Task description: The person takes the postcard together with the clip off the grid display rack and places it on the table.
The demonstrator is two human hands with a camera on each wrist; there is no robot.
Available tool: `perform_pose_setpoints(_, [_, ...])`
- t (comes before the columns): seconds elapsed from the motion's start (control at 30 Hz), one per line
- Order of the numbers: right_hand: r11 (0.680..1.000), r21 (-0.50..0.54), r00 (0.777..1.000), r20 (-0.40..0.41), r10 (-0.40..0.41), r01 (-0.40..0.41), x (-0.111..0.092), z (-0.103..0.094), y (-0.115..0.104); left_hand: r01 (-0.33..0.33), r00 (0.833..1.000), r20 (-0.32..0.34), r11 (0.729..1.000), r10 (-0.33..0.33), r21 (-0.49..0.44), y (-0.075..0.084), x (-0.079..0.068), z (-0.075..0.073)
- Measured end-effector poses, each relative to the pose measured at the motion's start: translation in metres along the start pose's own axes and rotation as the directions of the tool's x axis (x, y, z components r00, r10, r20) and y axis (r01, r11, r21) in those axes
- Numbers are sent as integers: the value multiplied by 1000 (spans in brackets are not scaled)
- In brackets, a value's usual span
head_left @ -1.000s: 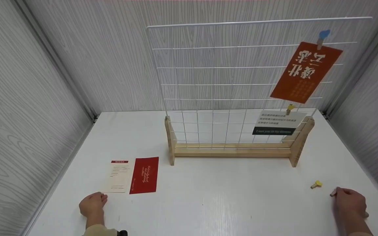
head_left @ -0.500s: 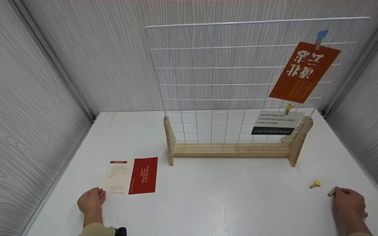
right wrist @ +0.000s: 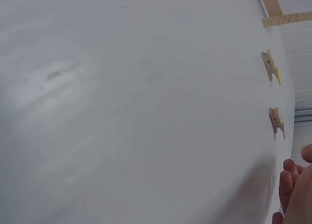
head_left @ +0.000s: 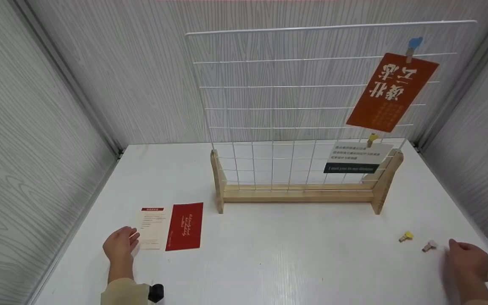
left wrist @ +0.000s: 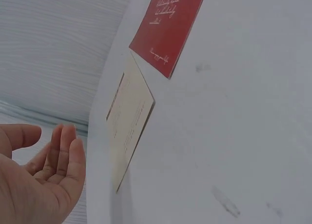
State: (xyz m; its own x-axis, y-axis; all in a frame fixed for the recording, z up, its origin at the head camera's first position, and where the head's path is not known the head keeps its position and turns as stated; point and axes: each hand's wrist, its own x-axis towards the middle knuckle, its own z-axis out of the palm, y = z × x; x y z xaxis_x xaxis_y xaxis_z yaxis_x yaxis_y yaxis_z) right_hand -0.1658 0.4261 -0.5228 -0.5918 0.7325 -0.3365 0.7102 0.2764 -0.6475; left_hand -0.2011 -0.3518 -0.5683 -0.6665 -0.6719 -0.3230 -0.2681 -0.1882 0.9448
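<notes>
My left hand (head_left: 120, 243) hovers beside a cream card (head_left: 152, 228), its fingers loosely bent around nothing, as the left wrist view also shows. Right of that card lies a red card (head_left: 184, 226) with white script. At the right of the table, my right hand (head_left: 468, 259) is just beside a small wooden clothespin (head_left: 429, 245) with a pale top, apart from it. Its fingers are loosely curled and hold nothing. A second clothespin (head_left: 406, 236), with a yellow top, lies to the left of the pale one. Both pins (right wrist: 277, 121) show in the right wrist view.
A white wire grid (head_left: 269, 97) stands in a wooden base (head_left: 299, 196) at the back. A blue-topped clothespin (head_left: 413, 47) clips an orange-red card (head_left: 392, 93) to it. Below, a yellow-topped clothespin (head_left: 372, 140) holds a white and black card (head_left: 356, 157). Patterned walls surround the table.
My right hand has let go of the pale-topped clothespin, which stays on the table, and moved right. My left hand has risen slightly and its fingers have loosened.
</notes>
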Motion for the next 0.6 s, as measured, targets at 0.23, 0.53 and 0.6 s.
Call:
perform_pose_setpoints(0.23, [997, 74, 1000, -18, -5, 6, 3, -15, -17, -23, 1000, 21, 1000, 23, -17, 4, 14, 16])
perform_pose_setpoints(0.53, [979, 144, 990, -47, -137, 142, -5, -29, -43, -87, 992, 86, 996, 88, -13, 7, 38, 51])
perform_pose_setpoints(0.6, [973, 151, 985, -47, -168, 173, -8, -32, -48, -108, 989, 105, 994, 109, -11, 9, 41, 58])
